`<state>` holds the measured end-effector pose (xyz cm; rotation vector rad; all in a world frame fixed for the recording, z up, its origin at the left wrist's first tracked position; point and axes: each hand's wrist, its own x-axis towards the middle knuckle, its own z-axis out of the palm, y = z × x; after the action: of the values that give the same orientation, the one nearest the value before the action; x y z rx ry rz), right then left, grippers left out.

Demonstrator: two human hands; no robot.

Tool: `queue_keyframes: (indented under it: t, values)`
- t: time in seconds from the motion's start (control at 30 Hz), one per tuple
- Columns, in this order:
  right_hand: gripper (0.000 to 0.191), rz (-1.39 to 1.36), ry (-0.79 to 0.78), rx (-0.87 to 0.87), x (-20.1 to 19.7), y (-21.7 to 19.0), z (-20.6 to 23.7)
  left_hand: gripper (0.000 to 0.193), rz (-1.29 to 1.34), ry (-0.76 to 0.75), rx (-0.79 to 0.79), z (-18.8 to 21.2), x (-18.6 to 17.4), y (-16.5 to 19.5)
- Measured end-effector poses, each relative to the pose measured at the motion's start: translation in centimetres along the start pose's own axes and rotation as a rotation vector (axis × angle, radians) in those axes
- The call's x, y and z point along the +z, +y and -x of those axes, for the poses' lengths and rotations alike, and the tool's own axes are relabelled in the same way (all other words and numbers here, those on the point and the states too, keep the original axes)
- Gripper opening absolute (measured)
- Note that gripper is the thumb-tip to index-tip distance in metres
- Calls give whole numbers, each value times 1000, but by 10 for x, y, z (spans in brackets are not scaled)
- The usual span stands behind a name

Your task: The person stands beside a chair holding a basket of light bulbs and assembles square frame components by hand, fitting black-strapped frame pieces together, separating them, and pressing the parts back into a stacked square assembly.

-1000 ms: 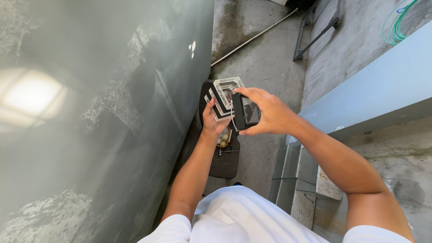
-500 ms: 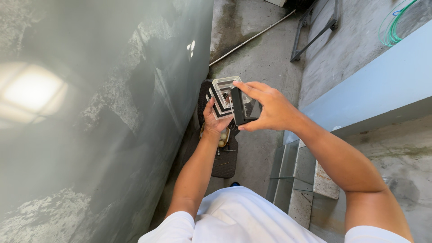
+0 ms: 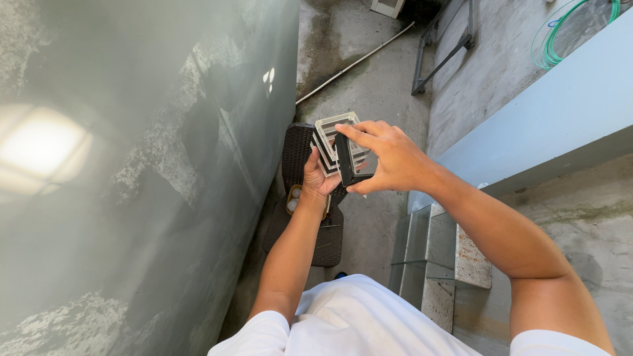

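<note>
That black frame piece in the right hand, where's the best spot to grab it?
Probably by its long narrow edges, as the right hand does now: thumb under, fingers over, coming from the right side. The black frame piece stands thin and upright, and the left hand with the stack of frames crowds its other side.

We see a stack of pale grey rectangular frames with dark edges (image 3: 331, 138), one black rectangular frame (image 3: 345, 160) in front, a dark brown woven wicker chair (image 3: 298, 153) beneath, a coiled green hose (image 3: 552, 41), a white short-sleeved shirt (image 3: 359, 320), and mottled grey concrete floor (image 3: 369, 86).
</note>
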<state>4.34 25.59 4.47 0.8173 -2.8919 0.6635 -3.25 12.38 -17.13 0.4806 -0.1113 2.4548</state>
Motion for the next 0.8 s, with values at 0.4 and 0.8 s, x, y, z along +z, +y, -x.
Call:
queue_keyframes:
  t: [0.4, 0.8]
  values:
    - [104, -149, -25, 79, -16, -5, 9, 62, -145, 80, 38, -3, 19, 7]
    - [97, -251, 60, 62, -4, -2, -1, 71, -138, 73, 158, -6, 31, 8]
